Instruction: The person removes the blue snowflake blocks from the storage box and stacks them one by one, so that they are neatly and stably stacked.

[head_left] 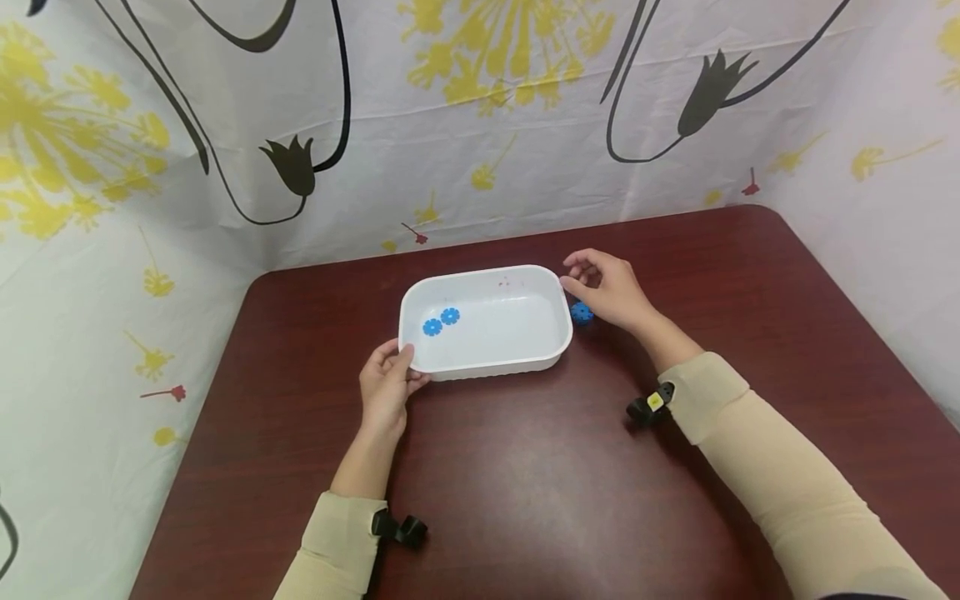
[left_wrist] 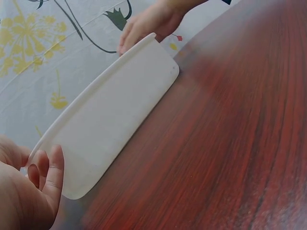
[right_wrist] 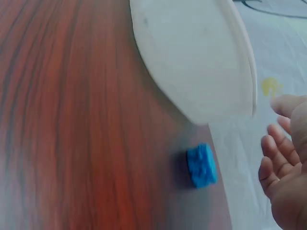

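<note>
A white rectangular plastic basin (head_left: pixel 495 364) sits on the table, with two blue flower-shaped notched discs (head_left: pixel 432 327) in its left part. My left hand (head_left: pixel 386 387) grips its front left corner, thumb over the rim and fingers outside beneath it. My right hand (head_left: pixel 609 287) hovers by the far right corner, fingers loosely bent and holding nothing; a small gap shows between it and the rim in the right wrist view. Under that hand, just right of the basin, a small blue piece (right_wrist: pixel 201 165) with a notched edge lies on the table; it looks like stacked discs.
The dark red wooden table (head_left: pixel 517 483) has rounded far corners. A white cloth (head_left: pixel 450 192) with yellow and grey flower prints hangs behind and at both sides. Black straps with small devices (head_left: pixel 401 529) sit on both wrists.
</note>
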The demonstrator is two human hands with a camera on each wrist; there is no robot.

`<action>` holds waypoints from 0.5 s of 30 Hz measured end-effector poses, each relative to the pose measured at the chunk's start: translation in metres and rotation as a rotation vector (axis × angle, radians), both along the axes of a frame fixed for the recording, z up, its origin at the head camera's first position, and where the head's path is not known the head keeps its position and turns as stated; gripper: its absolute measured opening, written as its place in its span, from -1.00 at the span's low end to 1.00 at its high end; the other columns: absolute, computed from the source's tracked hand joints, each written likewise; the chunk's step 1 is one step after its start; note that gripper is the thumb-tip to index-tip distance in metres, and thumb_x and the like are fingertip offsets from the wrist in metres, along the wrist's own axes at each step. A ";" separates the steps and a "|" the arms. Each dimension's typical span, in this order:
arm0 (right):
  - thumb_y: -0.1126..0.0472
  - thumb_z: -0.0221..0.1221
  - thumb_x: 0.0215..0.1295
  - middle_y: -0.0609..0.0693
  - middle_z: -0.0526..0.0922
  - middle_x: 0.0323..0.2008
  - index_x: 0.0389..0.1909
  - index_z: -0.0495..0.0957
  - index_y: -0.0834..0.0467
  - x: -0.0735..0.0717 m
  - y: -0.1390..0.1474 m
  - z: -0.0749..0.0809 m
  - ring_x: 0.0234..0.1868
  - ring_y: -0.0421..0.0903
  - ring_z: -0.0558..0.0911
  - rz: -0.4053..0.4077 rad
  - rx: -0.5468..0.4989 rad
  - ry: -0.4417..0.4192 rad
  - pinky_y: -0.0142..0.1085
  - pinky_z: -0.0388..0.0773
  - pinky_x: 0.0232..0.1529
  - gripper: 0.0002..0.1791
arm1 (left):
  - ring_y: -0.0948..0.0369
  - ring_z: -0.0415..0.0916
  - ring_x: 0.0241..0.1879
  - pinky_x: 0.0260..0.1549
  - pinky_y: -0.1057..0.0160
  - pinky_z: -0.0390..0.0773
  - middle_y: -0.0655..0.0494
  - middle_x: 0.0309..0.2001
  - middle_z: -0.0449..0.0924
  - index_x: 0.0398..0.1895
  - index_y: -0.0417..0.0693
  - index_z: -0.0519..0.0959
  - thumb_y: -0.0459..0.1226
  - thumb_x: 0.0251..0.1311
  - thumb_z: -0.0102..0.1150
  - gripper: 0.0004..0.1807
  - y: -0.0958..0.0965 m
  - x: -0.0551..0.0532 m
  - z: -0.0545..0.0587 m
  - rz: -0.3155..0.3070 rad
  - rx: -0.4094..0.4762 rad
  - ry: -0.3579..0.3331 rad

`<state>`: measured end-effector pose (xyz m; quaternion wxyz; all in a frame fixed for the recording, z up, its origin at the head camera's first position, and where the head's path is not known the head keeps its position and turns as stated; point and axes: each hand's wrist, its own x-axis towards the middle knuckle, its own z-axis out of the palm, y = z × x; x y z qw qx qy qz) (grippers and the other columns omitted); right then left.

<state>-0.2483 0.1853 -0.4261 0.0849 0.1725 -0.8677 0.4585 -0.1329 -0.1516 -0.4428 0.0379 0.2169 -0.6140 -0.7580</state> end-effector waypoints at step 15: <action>0.33 0.35 0.27 0.05 0.61 -0.36 -0.14 0.63 0.30 -0.005 -0.067 0.010 -0.32 -0.06 0.57 0.154 -0.010 0.156 -0.30 0.48 -0.36 -0.81 | 0.28 0.50 -0.53 -0.42 0.34 0.73 -0.02 -0.32 0.50 0.22 -0.22 0.45 -0.31 0.42 0.20 -0.63 -0.002 -0.002 -0.001 0.002 0.008 0.003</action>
